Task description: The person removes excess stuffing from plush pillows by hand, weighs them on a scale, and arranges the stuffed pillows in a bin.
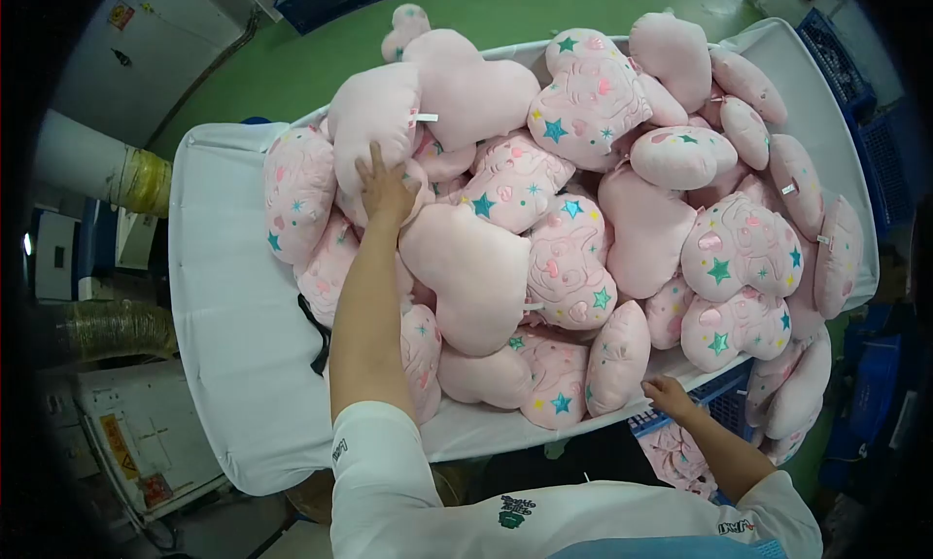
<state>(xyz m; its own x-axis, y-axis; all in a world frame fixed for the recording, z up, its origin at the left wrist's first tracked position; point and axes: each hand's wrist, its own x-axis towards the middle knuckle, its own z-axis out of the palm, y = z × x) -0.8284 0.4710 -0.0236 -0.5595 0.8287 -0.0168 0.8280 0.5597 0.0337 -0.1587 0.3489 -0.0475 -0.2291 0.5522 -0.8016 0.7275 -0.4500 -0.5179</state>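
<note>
My left hand (387, 192) reaches over the heap with its fingers spread on a plain pink heart-shaped pillow (374, 112). A white tag sticks out from that pillow's right edge. My right hand (669, 398) is low on the right, fingers curled together; whether anything is between them is hidden. It is beside a narrow, side-on pink pillow (618, 357), at the near edge of the table. Between my hands lies another plain pink pillow (466, 272). Around it are pillows with embroidered faces and shiny stars, one of them (571, 265) to its right.
Pink pillows are piled over a table covered in white cloth (228, 306). A black strap (316, 335) lies on the cloth at left. Under the near right edge, a blue crate (729, 403) stands by printed pink pieces (677, 457). More pillows (797, 394) hang past the right edge.
</note>
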